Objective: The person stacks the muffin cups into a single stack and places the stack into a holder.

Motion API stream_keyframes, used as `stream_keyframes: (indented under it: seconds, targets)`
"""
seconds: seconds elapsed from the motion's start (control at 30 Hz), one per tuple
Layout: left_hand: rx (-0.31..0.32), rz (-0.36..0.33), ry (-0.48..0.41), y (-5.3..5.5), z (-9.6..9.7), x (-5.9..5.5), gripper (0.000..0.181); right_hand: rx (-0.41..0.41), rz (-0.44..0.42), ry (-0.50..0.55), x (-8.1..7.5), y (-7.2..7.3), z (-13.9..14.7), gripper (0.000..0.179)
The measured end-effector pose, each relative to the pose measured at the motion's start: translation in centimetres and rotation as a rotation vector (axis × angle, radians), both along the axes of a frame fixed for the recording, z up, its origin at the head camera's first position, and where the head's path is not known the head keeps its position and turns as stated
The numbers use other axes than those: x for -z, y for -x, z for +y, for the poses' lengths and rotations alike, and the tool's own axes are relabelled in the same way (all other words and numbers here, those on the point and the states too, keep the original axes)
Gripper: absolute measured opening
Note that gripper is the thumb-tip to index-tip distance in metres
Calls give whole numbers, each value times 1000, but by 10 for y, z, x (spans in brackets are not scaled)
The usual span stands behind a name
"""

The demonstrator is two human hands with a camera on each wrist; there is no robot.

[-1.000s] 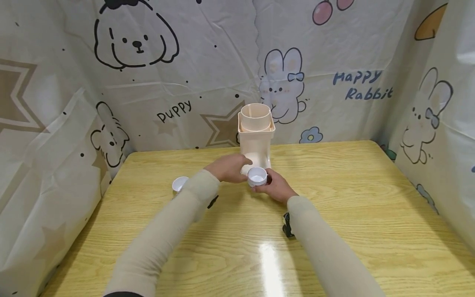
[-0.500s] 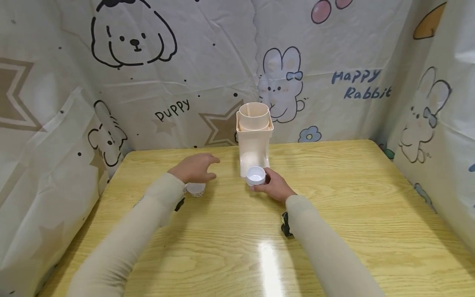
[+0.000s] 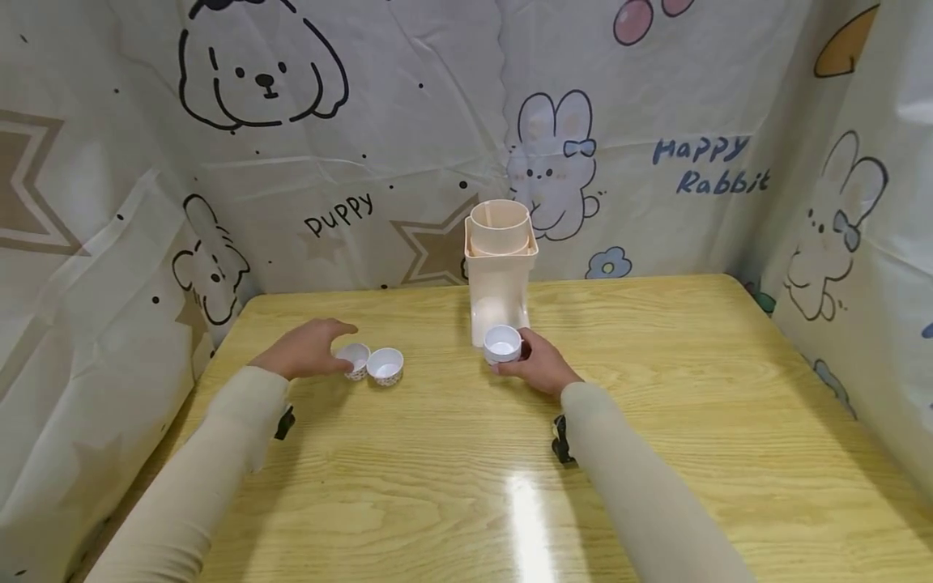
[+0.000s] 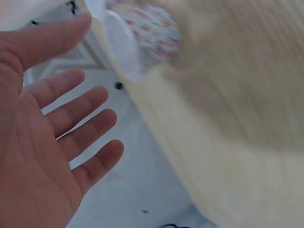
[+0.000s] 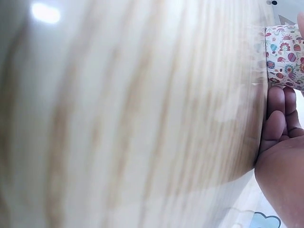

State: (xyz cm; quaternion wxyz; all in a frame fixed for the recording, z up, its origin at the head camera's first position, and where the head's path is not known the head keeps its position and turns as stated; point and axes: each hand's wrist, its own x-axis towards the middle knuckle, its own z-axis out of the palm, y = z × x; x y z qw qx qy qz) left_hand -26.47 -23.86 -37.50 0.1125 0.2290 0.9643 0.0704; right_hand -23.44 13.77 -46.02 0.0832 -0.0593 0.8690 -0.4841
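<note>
My right hand [image 3: 543, 366] holds a small paper cup [image 3: 502, 343], white inside and printed with coloured flowers outside, as the right wrist view shows. This cup stands upright at the front foot of a peach plastic stand [image 3: 499, 279], whose square top has a round tube in it. Two similar paper cups stand side by side to the left, a right one [image 3: 385, 367] and a left one [image 3: 357, 362]. My left hand [image 3: 302, 350] is beside the left cup, its thumb overlapping that cup in the head view. In the left wrist view its fingers [image 4: 95, 137] are spread and hold nothing.
A wooden table [image 3: 437, 470] bears everything. Behind and at both sides hangs a pale cloth [image 3: 408, 97] with cartoon drawings. The stand is near the table's back edge.
My left hand has moved left, away from the stand, to the pair of cups, which it and the sleeve partly hid before. The right hand keeps holding its cup in place.
</note>
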Motion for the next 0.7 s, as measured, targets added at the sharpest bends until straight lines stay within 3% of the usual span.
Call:
stream_keyframes:
  seconds: [0.13, 0.27, 0.43, 0.7]
  targets:
    - [-49, -58, -12, 3, -7, 13, 76, 2, 2, -2, 1, -1, 0, 59]
    - [-49, -67, -36, 5, -7, 21, 77, 4, -1, 7, 1, -1, 0, 58]
    - [-16, -39, -47, 4, -4, 24, 67, 9, -8, 13, 0, -1, 0, 58]
    - [-39, -25, -77, 4, -3, 28, 58, 8, -8, 21, 0, -1, 0, 59]
